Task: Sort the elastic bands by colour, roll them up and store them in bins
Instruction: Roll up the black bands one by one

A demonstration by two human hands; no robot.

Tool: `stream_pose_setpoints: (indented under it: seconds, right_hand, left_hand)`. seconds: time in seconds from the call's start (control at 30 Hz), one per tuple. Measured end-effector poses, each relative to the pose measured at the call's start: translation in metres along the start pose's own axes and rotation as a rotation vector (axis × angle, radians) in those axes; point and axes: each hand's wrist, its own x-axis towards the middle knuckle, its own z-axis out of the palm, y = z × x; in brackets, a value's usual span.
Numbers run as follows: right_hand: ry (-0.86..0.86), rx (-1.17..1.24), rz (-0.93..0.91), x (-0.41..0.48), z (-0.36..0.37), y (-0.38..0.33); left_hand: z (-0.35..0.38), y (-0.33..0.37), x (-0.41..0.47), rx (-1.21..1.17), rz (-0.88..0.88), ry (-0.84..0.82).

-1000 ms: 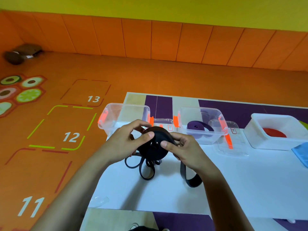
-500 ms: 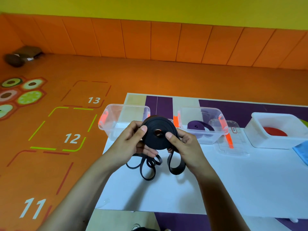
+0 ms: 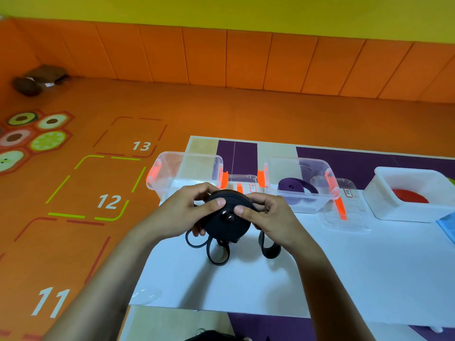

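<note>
A black elastic band roll is held above the white table. My left hand grips its left side with the thumb on its face. My right hand grips the right side, thumb near the centre hole. Loose black loops hang from the roll down to the table. Behind them stands a clear bin with orange clips that looks empty. A second clear bin holds a purple roll. A white bin at the right holds a red roll.
Two clear lids lie between the bins, one with an orange clip. A blue cloth shows at the right edge. The table's left edge borders an orange floor mat with numbered squares. A dark object lies in the far corner.
The roll has turned in my hands and dropped slightly from its raised, upright position. The hanging loop at the right has lengthened a little. Both hands keep their hold.
</note>
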Motion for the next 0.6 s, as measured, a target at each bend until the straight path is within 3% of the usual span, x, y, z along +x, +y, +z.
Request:
stream_pose_setpoints:
  seconds: [0.43, 0.6]
  right_hand:
    - [0.253, 0.085, -0.065, 0.020, 0.006, 0.042]
    - [0.285, -0.053, -0.059, 0.018, 0.031, 0.054]
  left_hand:
    - [0.049, -0.029, 0.005, -0.399, -0.119, 0.378]
    - [0.064, -0.038, 0.007, -0.509, -0.216, 0.513]
